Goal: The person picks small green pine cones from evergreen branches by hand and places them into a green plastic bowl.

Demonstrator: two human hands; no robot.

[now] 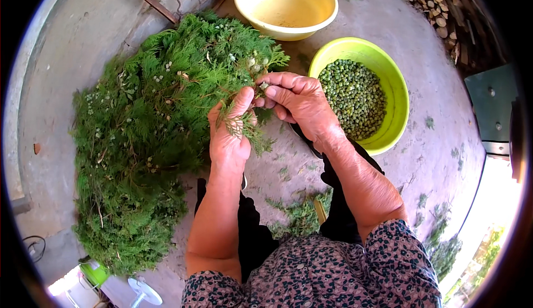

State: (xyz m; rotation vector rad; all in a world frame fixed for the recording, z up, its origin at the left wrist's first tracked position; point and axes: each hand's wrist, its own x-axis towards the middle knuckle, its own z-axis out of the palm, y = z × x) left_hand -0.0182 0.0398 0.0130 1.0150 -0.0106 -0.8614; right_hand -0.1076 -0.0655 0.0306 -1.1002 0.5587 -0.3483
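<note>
My left hand (229, 139) is closed on a leafy evergreen sprig (249, 126), whose flat green tips poke out beside the thumb. Thumb and forefinger of my right hand (306, 104) pinch a small pale green cone (264, 86) at the sprig's upper part, close to the left thumb. Both hands meet over the right edge of a big heap of cut evergreen branches (144, 125), dotted with pale cones. Just right of my right hand stands a lime-green basin (401, 94) holding many loose green cones (353, 98).
A yellow basin (286, 30) stands beyond the heap. Stacked firewood (441, 22) lies at the far right, above a dark green metal box (491, 108). Fallen green bits (302, 213) litter the concrete floor between my legs. A white fan (144, 292) is at lower left.
</note>
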